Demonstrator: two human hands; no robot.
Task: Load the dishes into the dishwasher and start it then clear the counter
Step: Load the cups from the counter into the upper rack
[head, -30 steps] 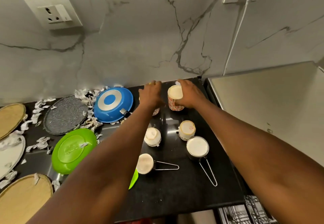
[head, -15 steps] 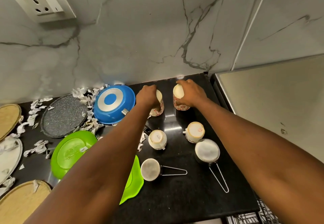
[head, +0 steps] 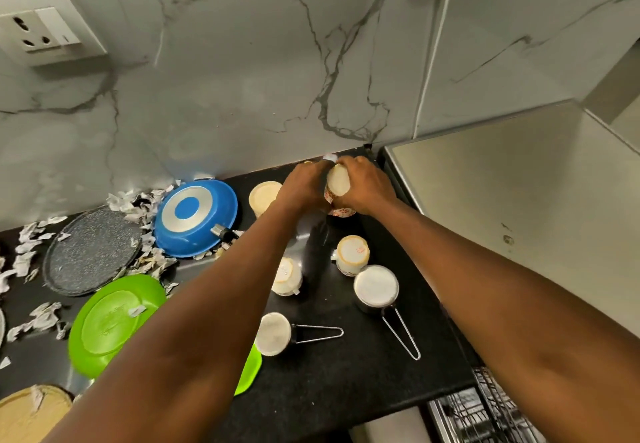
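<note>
1. We are now bringing both hands onto one inverted patterned cup [head: 337, 188] at the far end of the dark surface [head: 346, 383], close to the marble wall. A moment ago each hand was on its own cup; the left hand [head: 300, 189] has let go of the plain inverted cup [head: 264, 196], which is sitting alone just to its left.

2. The right hand [head: 363, 189] is wrapping its fingers around the patterned cup's right side, and the left hand is curling against its left side, so the cup is being pinched between them. We cannot tell whether it is lifting off the surface yet.

3. We judge this as a regrip before carrying: one cup going first rather than two.

4. Loading is barely begun. Two more inverted cups [head: 352, 255], two small handled pots [head: 375, 289], the blue pan [head: 195, 218], the green plate [head: 116, 318] and the grey platter [head: 91, 252] are all waiting on the surface, with torn paper scraps [head: 38, 318] scattered at the left.

5. The dishwasher rack [head: 485, 415] is showing at the near right, below the surface edge.
</note>
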